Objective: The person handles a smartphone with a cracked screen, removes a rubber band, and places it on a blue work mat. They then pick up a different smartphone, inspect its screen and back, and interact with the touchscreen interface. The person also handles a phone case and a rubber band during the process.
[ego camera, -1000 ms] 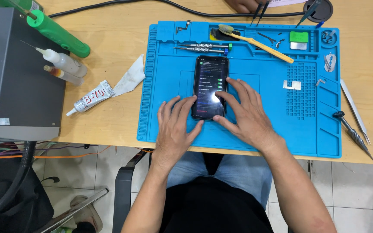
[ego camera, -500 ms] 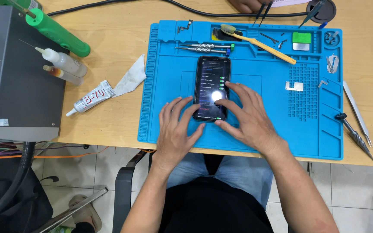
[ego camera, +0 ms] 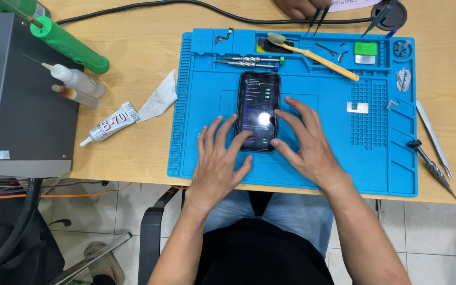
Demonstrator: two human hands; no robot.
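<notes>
Your left hand (ego camera: 218, 161) lay open, fingertips touching the lit smartphone (ego camera: 258, 111) on the blue mat (ego camera: 207, 79). Your right hand (ego camera: 306, 141), also open, braced the smartphone's right edge.

1. The phone (ego camera: 258, 111) is a slim black slab with rounded corners, lying flat and face up.
2. It lies lengthwise, its top end pointing away from the person and its bottom end nearest them.
3. Its screen is lit, showing a dark page with rows of pale text and a few small green switches along the right side.
4. A bright round glare spot sits a little below the middle of the glass.
5. It rests on the blue mat (ego camera: 296, 163), in the flat open field left of the mat's centre.
6. Its lower left corner is partly hidden.
</notes>
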